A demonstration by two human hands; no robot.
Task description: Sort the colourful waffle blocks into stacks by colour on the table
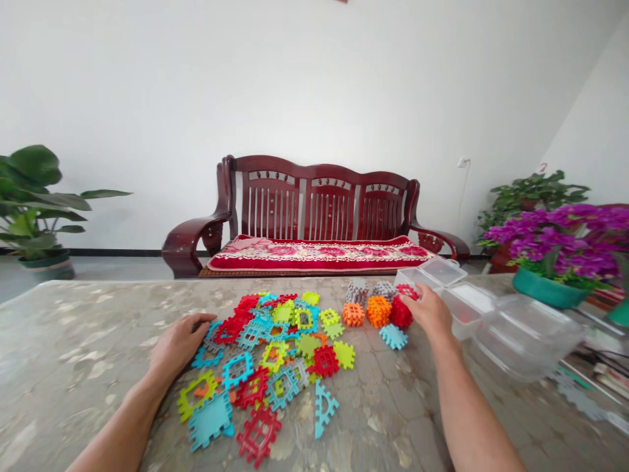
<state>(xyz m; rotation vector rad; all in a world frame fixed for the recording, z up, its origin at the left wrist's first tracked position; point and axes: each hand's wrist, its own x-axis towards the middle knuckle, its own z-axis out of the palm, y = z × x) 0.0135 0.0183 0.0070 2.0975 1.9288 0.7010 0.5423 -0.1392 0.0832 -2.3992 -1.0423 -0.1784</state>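
Clock face centred on the pile, twelve at the bench. A pile of loose red, light-blue, lime-green and grey notched plastic plates (280,333) lies on the grey patterned tabletop (378,419). Left hand (184,335): at nine o'clock, palm down, fingers slightly bent at the pile's edge; grip cannot be told. Right hand (428,313): past two o'clock, fingers narrowed at a red notched plastic piece (407,290); whether it is held cannot be confirmed. At two o'clock stand single-colour stacks, including a round-looking orange plastic stack (378,311) and a dark-red plastic stack (401,313). Judged step: gathering pieces by colour. The next move calls for settling the red piece without toppling neighbouring stacks.
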